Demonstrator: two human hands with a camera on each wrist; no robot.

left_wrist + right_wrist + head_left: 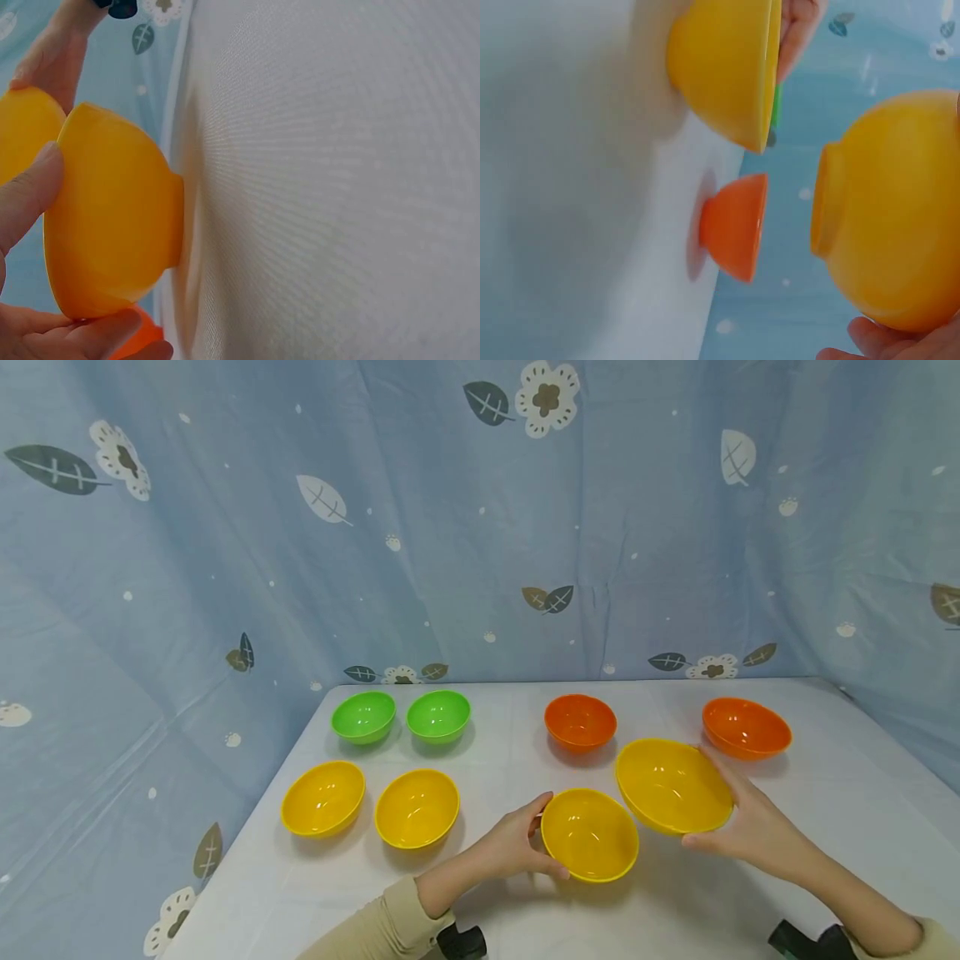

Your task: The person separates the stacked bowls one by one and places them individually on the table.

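My left hand (517, 842) grips a yellow bowl (590, 837) by its left side, thumb on the near rim and fingers on the far side. In the left wrist view this bowl (112, 214) is upright, its foot at the white cloth; whether it touches is hard to tell. To its right, my right hand (750, 827) holds another yellow bowl (673, 787) by the right side of its rim. The right wrist view shows that bowl (900, 214) raised well off the table. Both held bowls look bare inside.
Two more yellow bowls (323, 799) (417, 809) stand on the left of the white table (495, 752). Behind them are two green bowls (363, 718) (438, 717). Two orange bowls (580, 724) (746, 729) stand at the back right. A blue patterned curtain (450, 568) hangs behind.
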